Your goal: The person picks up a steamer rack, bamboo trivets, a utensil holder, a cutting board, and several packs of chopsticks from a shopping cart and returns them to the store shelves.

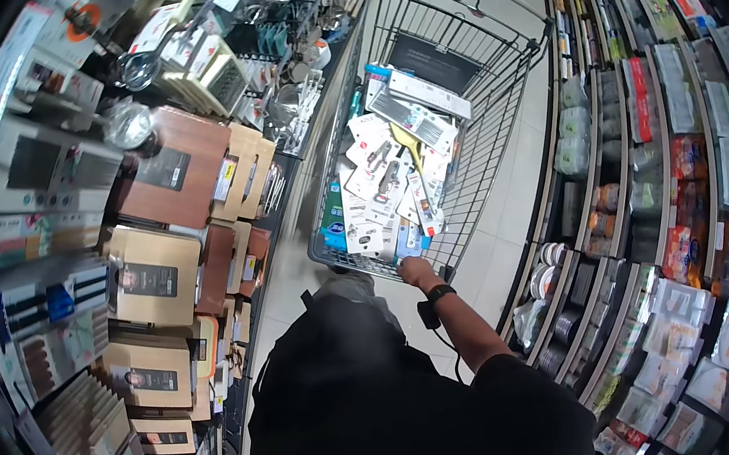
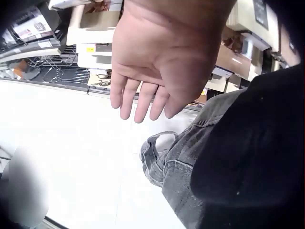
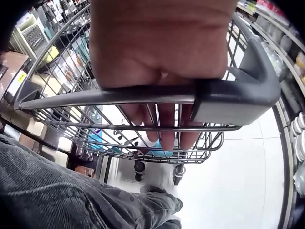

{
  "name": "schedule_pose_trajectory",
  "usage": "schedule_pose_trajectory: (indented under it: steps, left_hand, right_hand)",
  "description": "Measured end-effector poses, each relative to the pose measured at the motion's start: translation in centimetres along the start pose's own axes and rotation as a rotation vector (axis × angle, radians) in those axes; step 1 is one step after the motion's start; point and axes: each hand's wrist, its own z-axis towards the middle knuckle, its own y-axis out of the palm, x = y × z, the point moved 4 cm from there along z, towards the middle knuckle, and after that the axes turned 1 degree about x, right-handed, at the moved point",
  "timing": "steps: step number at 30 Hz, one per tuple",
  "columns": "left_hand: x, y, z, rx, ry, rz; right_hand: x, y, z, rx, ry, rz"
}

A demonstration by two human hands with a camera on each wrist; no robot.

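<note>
My right hand (image 1: pixel 418 273) grips the near end of a wire shopping cart (image 1: pixel 351 263). In the right wrist view, the fingers of this hand (image 3: pixel 159 52) are hooked over the metal rim (image 3: pixel 71 100), beside its grey plastic corner (image 3: pixel 238 102). Inside the cart lie several white carded packages (image 1: pixel 375 170), a long flat box (image 1: pixel 429 94) and a yellow utensil (image 1: pixel 407 143). My left hand (image 2: pixel 162 57) hangs palm showing, its fingers loosely extended and holding nothing. It is outside the head view.
Shelves on the left carry wooden cutting boards (image 1: pixel 178 166) and hanging kitchen utensils (image 1: pixel 140 67). Packaged goods (image 1: pixel 672 325) line the right shelf. White floor tiles (image 1: pixel 494 233) run between them. A leg in grey jeans (image 3: pixel 86 195) is close behind the cart.
</note>
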Motion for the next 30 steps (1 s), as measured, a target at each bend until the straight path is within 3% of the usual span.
schedule_pose_trajectory:
  steps: [3, 5, 7, 8, 9, 11, 13, 17, 23, 25, 26, 27, 29, 30]
  left_hand:
    - [0.3, -0.1, -0.2, -0.015, 0.01, 0.111]
    - [0.5, -0.3, -0.5, -0.013, 0.012, 0.174]
    - [0.9, -0.6, -0.9, -0.002, 0.016, 0.232]
    - [5.2, -1.8, -2.0, 0.044, 0.005, -0.031]
    - [6.3, -2.2, -2.0, -0.018, -0.151, -0.243]
    - [2.8, -1.4, -2.1, -0.005, -0.322, -0.409]
    - [3.3, -1.4, -2.6, -0.032, -0.402, -0.368]
    - [4.1, -0.2, -3.8, -0.062, -0.478, -0.428]
    - [5.9, 2.4, -6.3, -0.02, -0.604, -0.447]
    - [7.2, 2.5, -6.6, -0.089, -0.504, -0.379]
    - [7.0, 2.8, -6.2, -0.136, -0.265, -0.178]
    - [6.2, 3.0, -6.7, -0.144, -0.271, -0.18]
    - [6.4, 3.0, -6.0, -0.121, -0.499, -0.379]
    - [6.5, 2.8, -5.4, -0.105, -0.529, -0.383]
  right_hand:
    - [-1.5, -2.0, 0.2, -0.101, -0.031, -0.099]
    - [-2.1, -4.3, 2.6, 0.002, -0.173, -0.154]
    - [-1.7, -8.1, 7.3, 0.107, -0.089, -0.149]
    - [-1.8, -11.0, 8.9, 0.247, -0.105, -0.084]
    - [-2.1, -14.4, 10.2, 0.386, -0.116, -0.017]
    - [-1.8, -19.6, 13.9, 0.571, -0.105, 0.03]
    - [-0.5, -23.1, 17.7, 0.699, -0.07, 0.048]
    - [2.1, -26.6, 23.7, 0.691, 0.043, -0.156]
    - [2.9, -27.3, 26.9, 0.419, 0.209, -0.205]
    - [3.6, -26.8, 28.1, 0.518, 0.141, -0.135]
    - [2.5, -26.9, 27.1, 0.529, 0.171, -0.163]
    - [1.2, -27.2, 25.8, 0.545, 0.197, -0.196]
    - [1.3, -26.1, 25.7, 0.525, 0.225, -0.211]
    - [1.6, -26.0, 25.2, 0.525, 0.201, -0.144]
